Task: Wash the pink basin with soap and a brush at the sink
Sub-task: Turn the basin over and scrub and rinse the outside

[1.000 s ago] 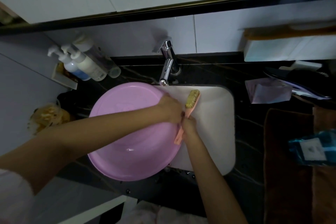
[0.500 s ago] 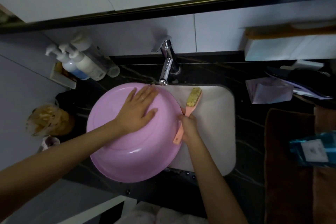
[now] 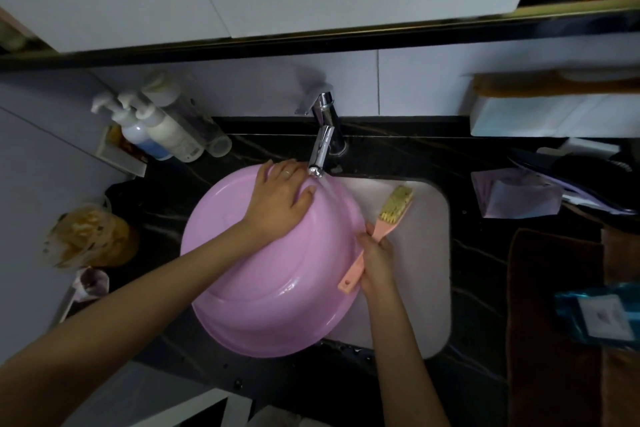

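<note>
The black desk (image 3: pixel 485 253) carries the faucet (image 3: pixel 322 146). The white sink (image 3: pixel 426 270) lies before it. The pink basin (image 3: pixel 277 305) is set before and left of the faucet, far rim under the spout, overhanging the sink's left and near edges. Sink floor lies bare at the faucet's right. The left hand (image 3: pixel 280 198) is laid flat on the basin beside the spout, grip spread. The right hand (image 3: pixel 377 253) has its grip wrapped round the brush (image 3: pixel 389 215) handle. The brush's long axis runs diagonally, bristles pointed toward the faucet's right.
</note>
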`<state>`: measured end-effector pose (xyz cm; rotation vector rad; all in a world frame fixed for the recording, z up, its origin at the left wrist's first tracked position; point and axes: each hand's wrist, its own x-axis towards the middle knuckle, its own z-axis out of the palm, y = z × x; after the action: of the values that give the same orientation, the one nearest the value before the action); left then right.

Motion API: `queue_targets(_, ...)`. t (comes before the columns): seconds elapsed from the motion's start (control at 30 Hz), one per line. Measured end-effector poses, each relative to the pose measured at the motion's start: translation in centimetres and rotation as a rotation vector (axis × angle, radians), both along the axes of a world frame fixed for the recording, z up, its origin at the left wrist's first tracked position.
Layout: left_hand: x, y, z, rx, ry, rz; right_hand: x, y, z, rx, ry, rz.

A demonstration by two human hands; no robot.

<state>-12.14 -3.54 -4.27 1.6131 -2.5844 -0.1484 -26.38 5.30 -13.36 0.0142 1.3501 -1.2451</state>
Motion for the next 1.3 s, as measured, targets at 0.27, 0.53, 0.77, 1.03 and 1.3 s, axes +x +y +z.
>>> queue_targets(0.27, -1.2, 1.1, -0.3, 0.003, -0.03, -0.005, -1.5, 0.9, 0.9, 0.068, 0.233, 0.12)
queue_targets(0.53, -5.5, 0.0, -2.8, 0.391, -0.366, -0.058, -1.7, 1.9, -3.1, 0.319, 0.348, 0.344)
queue_targets(0.77, -11.0, -1.5, -7.3, 0.559, -0.519, 0.033, -3.2, 0.4, -4.5, 0.323, 0.386, 0.347)
queue_targets(1.03, -5.7, -4.9, -7.5, 0.472, -0.23, -0.09, -3.1, 0.5, -5.2, 0.292, 0.444, 0.329)
queue_targets(1.3, -8.7, -1.4, -7.2, 0.567, -0.184, -0.344, -3.1, 0.4, -5.0, 0.264, 0.472, 0.306)
